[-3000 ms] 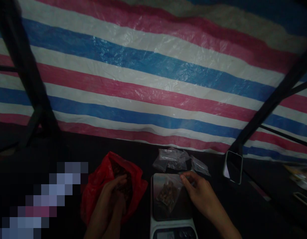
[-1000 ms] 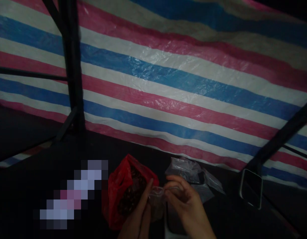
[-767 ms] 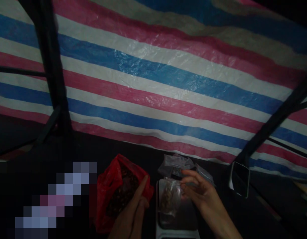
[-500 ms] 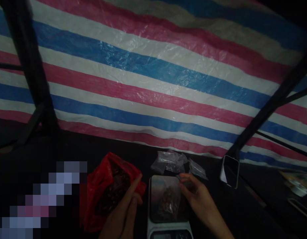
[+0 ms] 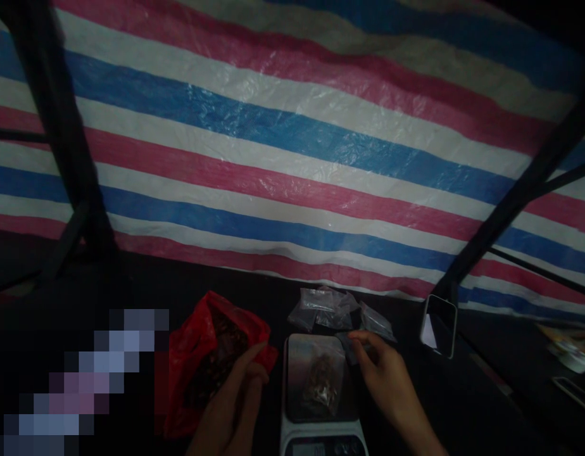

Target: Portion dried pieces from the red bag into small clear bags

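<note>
A small clear plastic bag (image 5: pixel 323 375) with brownish bits in it lies on the pan of a digital scale (image 5: pixel 297 405). My right hand (image 5: pixel 385 380) pinches that bag's open top edge at the pan's right rim. My left hand (image 5: pixel 233 405) hovers at the mouth of a red plastic bag (image 5: pixel 195 354) filled with dark dried pieces; its fingers are drawn together, and whether they hold anything is hidden in the dim light.
Several empty clear bags (image 5: pixel 328 307) lie behind the scale. A phone (image 5: pixel 438 325) leans against a dark slanted pole (image 5: pixel 515 196) at the right. A striped tarp (image 5: pixel 292 139) hangs behind the dark table. Packets (image 5: pixel 570 351) lie at the far right.
One second ago both hands held the small bag up beside the red bag. It now lies on the scale pan, my right hand still on its edge, my left hand back at the red bag.
</note>
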Demonstrator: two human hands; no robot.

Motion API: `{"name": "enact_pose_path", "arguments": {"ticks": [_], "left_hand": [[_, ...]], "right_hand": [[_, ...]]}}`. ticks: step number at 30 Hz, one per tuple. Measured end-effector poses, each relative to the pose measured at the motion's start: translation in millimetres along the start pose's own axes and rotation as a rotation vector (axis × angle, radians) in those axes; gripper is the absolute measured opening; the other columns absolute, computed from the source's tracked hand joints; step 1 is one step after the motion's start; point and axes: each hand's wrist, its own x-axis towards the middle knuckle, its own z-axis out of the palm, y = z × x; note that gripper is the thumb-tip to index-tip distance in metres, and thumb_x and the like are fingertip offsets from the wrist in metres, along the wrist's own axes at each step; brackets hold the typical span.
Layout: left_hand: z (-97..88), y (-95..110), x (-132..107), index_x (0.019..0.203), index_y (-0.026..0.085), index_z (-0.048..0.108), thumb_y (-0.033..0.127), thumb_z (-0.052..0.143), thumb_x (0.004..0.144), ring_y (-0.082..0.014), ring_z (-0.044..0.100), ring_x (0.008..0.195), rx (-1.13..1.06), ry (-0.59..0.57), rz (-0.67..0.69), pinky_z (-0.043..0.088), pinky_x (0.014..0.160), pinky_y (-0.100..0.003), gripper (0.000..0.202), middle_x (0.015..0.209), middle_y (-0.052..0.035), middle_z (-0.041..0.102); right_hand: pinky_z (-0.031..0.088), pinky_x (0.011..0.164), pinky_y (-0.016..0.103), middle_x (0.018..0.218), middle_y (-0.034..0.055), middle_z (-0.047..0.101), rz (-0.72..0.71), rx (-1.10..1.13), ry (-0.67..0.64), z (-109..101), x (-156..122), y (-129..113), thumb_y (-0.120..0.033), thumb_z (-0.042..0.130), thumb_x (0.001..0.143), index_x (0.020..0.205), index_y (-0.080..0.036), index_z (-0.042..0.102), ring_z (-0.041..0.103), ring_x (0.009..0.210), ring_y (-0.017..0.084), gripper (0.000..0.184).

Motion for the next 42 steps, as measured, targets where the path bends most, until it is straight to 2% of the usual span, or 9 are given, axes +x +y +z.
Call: {"name": "enact_pose_path", "arguments": {"ticks": [4, 7, 11, 16, 21, 24, 29, 34, 42], "left_hand": [[-8.5, -2.4, 6.1, 0.137, 0.026, 0.071, 0.033, 0.058, 0.093, -0.0259, 0.072, 0.127, 0.056, -0.063, 0.162, 0.057, 0.110, -0.033, 0.047, 0.137, -0.0083, 0.076], [-21.6, -0.8, 5.6, 0.137, 0.033, 0.073, 0.011, 0.057, 0.074, -0.0274, 0.066, 0.137, 0.227, -0.103, 0.364, 0.053, 0.115, -0.034, 0.068, 0.148, -0.0030, 0.071], [-43.1, -2.7, 10.2, 0.144, 0.045, 0.067, 0.004, 0.059, 0.058, -0.0345, 0.062, 0.143, 0.615, -0.180, 0.522, 0.049, 0.120, -0.044, 0.095, 0.155, 0.0028, 0.066], [-48.6, -17.8, 26.1, 0.148, 0.042, 0.063, 0.009, 0.052, 0.083, -0.0302, 0.069, 0.133, 0.862, -0.292, 0.452, 0.055, 0.113, -0.043, 0.074, 0.147, 0.0008, 0.070], [-27.5, -30.1, 34.2, 0.143, 0.032, 0.069, 0.004, 0.040, 0.090, -0.0226, 0.073, 0.128, 0.849, -0.196, 0.823, 0.059, 0.103, -0.030, 0.067, 0.140, -0.0005, 0.076], [-18.0, -27.0, 32.2, 0.139, 0.032, 0.069, 0.004, 0.041, 0.090, -0.0202, 0.077, 0.122, 0.822, -0.143, 0.932, 0.060, 0.101, -0.028, 0.063, 0.135, 0.0012, 0.080], [-21.3, -13.7, 32.2, 0.132, 0.030, 0.070, 0.022, 0.050, 0.100, -0.0179, 0.079, 0.114, 0.780, 0.028, 0.932, 0.063, 0.099, -0.024, 0.039, 0.125, -0.0007, 0.082], [-45.5, -11.2, 50.1, 0.116, 0.026, 0.078, 0.030, 0.045, 0.101, -0.0261, 0.082, 0.101, 0.862, 0.215, 0.828, 0.068, 0.089, -0.040, 0.036, 0.113, -0.0061, 0.084], [-76.0, -21.8, 51.7, 0.114, 0.025, 0.080, 0.023, 0.043, 0.097, -0.0293, 0.081, 0.099, 1.005, 0.203, 0.672, 0.064, 0.083, -0.044, 0.041, 0.116, -0.0080, 0.084]], "right_hand": [[0.059, 0.090, 0.044, 0.095, 0.0119, 0.084, -0.046, -0.002, 0.012, 6.2, 0.7, -8.5, -0.064, 0.063, 0.086, 0.092, -0.023, 0.083, 0.078, 0.089, 0.033, 0.046], [0.059, 0.090, 0.044, 0.094, 0.0117, 0.084, -0.048, -0.003, 0.021, 8.7, 1.8, -8.6, -0.065, 0.061, 0.087, 0.094, -0.023, 0.083, 0.077, 0.089, 0.033, 0.048], [0.058, 0.091, 0.042, 0.097, 0.0119, 0.084, -0.040, 0.002, 0.011, 9.4, 2.5, -6.0, -0.065, 0.060, 0.088, 0.097, -0.023, 0.082, 0.077, 0.091, 0.033, 0.049], [0.057, 0.093, 0.042, 0.103, 0.0126, 0.083, -0.009, -0.018, -0.028, 8.7, 3.1, -4.5, -0.061, 0.059, 0.087, 0.098, -0.022, 0.081, 0.077, 0.096, 0.033, 0.046], [0.057, 0.080, 0.039, 0.092, 0.0107, 0.081, 0.028, -0.081, -0.075, 11.0, 2.1, 2.0, -0.062, 0.055, 0.087, 0.103, -0.022, 0.080, 0.075, 0.084, 0.030, 0.050], [0.055, 0.070, 0.038, 0.089, 0.0091, 0.080, 0.054, -0.107, -0.105, 12.5, 0.4, 7.4, -0.064, 0.055, 0.086, 0.109, -0.022, 0.079, 0.072, 0.075, 0.028, 0.052], [0.052, 0.065, 0.037, 0.089, 0.0074, 0.080, 0.067, -0.112, -0.121, 15.4, -1.7, 10.7, -0.060, 0.056, 0.085, 0.117, -0.022, 0.076, 0.070, 0.068, 0.027, 0.053], [0.053, 0.066, 0.037, 0.091, 0.0081, 0.080, 0.061, -0.105, -0.111, 13.2, 0.0, 9.6, -0.060, 0.055, 0.087, 0.116, -0.021, 0.077, 0.072, 0.068, 0.027, 0.054], [0.058, 0.076, 0.039, 0.093, 0.0115, 0.082, 0.013, -0.083, -0.089, 9.9, 2.4, 3.4, -0.057, 0.055, 0.086, 0.102, -0.021, 0.081, 0.076, 0.078, 0.030, 0.047]]}}
